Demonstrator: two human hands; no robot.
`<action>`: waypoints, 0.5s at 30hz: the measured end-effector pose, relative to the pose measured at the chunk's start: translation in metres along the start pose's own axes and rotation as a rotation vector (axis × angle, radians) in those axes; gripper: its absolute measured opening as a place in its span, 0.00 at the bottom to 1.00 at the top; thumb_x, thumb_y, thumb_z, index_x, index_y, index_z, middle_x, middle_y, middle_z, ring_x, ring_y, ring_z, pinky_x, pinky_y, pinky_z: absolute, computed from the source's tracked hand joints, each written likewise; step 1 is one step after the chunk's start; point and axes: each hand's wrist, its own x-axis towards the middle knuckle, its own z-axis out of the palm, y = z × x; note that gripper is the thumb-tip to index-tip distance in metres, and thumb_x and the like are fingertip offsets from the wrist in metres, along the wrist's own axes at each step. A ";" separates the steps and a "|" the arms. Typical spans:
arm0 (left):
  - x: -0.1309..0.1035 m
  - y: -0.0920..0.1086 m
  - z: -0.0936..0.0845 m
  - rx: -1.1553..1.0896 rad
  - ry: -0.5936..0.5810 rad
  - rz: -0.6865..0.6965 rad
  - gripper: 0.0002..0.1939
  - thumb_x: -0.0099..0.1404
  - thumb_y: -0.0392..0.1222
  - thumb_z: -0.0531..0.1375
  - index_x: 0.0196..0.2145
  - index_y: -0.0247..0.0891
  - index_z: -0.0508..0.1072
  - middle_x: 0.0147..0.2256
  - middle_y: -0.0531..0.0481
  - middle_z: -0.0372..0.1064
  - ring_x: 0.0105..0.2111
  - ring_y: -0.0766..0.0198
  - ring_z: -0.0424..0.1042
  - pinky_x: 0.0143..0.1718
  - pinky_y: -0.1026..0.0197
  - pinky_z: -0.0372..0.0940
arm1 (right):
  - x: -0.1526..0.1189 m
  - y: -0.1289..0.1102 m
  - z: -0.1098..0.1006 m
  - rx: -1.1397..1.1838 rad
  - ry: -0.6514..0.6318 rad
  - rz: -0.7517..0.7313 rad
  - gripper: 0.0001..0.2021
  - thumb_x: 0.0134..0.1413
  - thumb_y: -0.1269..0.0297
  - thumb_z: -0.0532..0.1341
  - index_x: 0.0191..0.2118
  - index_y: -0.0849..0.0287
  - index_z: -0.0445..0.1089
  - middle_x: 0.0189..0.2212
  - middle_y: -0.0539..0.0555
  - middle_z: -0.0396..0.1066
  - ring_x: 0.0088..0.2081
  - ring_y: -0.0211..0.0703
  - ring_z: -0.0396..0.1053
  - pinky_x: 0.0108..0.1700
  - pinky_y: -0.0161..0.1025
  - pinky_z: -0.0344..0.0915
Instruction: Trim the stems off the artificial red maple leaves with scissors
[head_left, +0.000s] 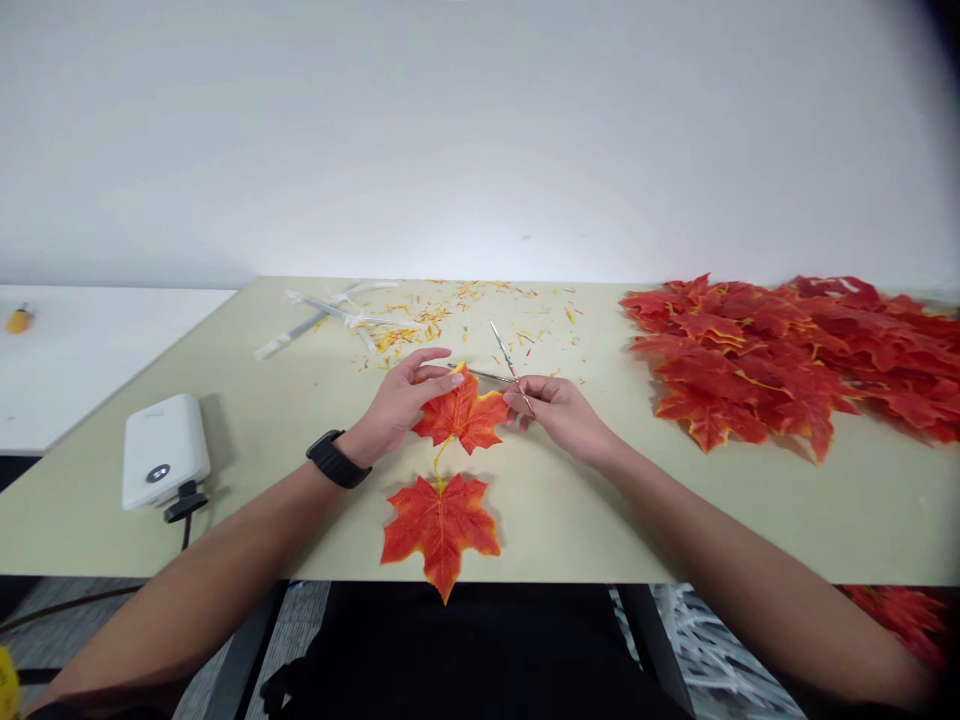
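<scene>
My left hand, with a black watch on the wrist, pinches the edge of a red artificial maple leaf above the table. A yellow stem runs from this leaf toward a second maple leaf, which lies nearer the front edge with its tip over it. In my right hand is a slim pair of metal scissors. Their blades are spread, one pointing up and the other reaching left behind the held leaf. My fingers partly hide the scissor handles.
Red leaves are heaped at the right. Yellow and orange clippings are scattered at the back, beside clear plastic strips. A white power bank with a plugged-in cable sits left. More red leaves show below the table.
</scene>
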 end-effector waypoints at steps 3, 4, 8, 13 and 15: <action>-0.001 0.002 -0.002 0.086 -0.078 -0.053 0.24 0.52 0.49 0.77 0.45 0.41 0.80 0.38 0.49 0.79 0.32 0.65 0.76 0.33 0.65 0.69 | -0.001 0.000 0.001 -0.008 -0.027 -0.002 0.20 0.53 0.45 0.69 0.35 0.60 0.74 0.27 0.52 0.74 0.30 0.37 0.70 0.34 0.36 0.66; -0.002 0.002 -0.002 0.110 -0.119 -0.081 0.21 0.52 0.50 0.76 0.42 0.40 0.81 0.37 0.48 0.79 0.32 0.65 0.76 0.32 0.65 0.69 | -0.001 0.001 0.002 -0.010 -0.030 0.001 0.20 0.53 0.45 0.69 0.35 0.60 0.74 0.27 0.52 0.74 0.30 0.37 0.70 0.34 0.36 0.66; -0.005 -0.002 -0.001 0.145 -0.225 -0.130 0.16 0.57 0.53 0.73 0.35 0.38 0.82 0.34 0.46 0.79 0.28 0.65 0.75 0.29 0.64 0.69 | 0.000 0.002 0.002 -0.045 -0.027 0.005 0.19 0.54 0.45 0.68 0.35 0.60 0.74 0.27 0.52 0.73 0.30 0.38 0.69 0.35 0.37 0.66; -0.001 -0.015 -0.002 0.153 -0.201 -0.020 0.16 0.62 0.54 0.70 0.36 0.38 0.78 0.34 0.48 0.78 0.29 0.67 0.75 0.29 0.67 0.68 | -0.002 -0.009 -0.008 -0.015 0.160 -0.156 0.17 0.53 0.48 0.69 0.33 0.58 0.72 0.36 0.54 0.75 0.30 0.38 0.69 0.35 0.39 0.65; 0.001 -0.019 -0.003 0.167 -0.214 0.008 0.17 0.64 0.55 0.69 0.37 0.38 0.78 0.35 0.47 0.78 0.29 0.66 0.76 0.29 0.66 0.68 | -0.005 -0.016 -0.012 0.012 0.225 -0.186 0.20 0.51 0.48 0.71 0.28 0.57 0.66 0.30 0.51 0.71 0.27 0.36 0.65 0.34 0.39 0.63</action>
